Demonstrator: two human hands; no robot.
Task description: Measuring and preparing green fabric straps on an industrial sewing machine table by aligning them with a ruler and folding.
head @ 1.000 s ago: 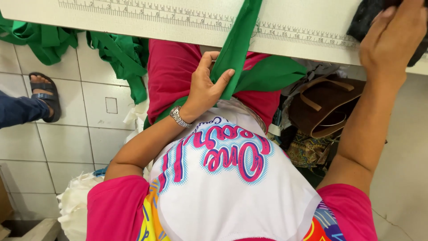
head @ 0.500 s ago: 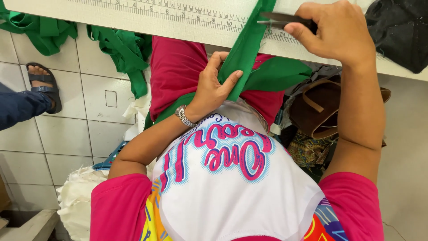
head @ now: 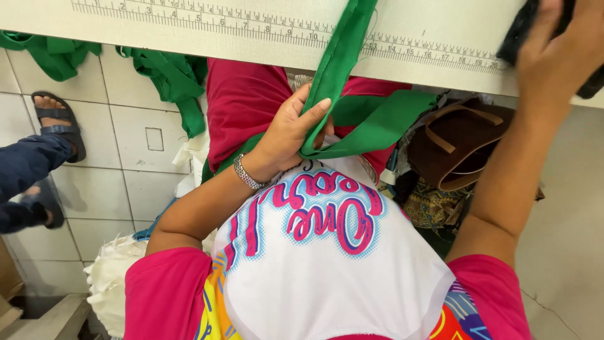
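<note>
My left hand is shut on a green fabric strip, pinching it against my lap just below the table edge. The strip runs up over the pale table, which has a ruler scale printed along its edge, and folds out to the right below the hand. My right hand lies at the table's far right on a black cloth. Its fingers are partly out of frame, so what it holds is hidden.
More green fabric hangs off the table edge at the left. A brown bag sits by my right leg. Another person's sandalled foot and blue trouser leg stand on the tiled floor at the left. A white fabric heap lies below.
My right hand, which held a dark tool at the green strip half a second ago, has moved right onto the black cloth. My left hand keeps its hold on the strip.
</note>
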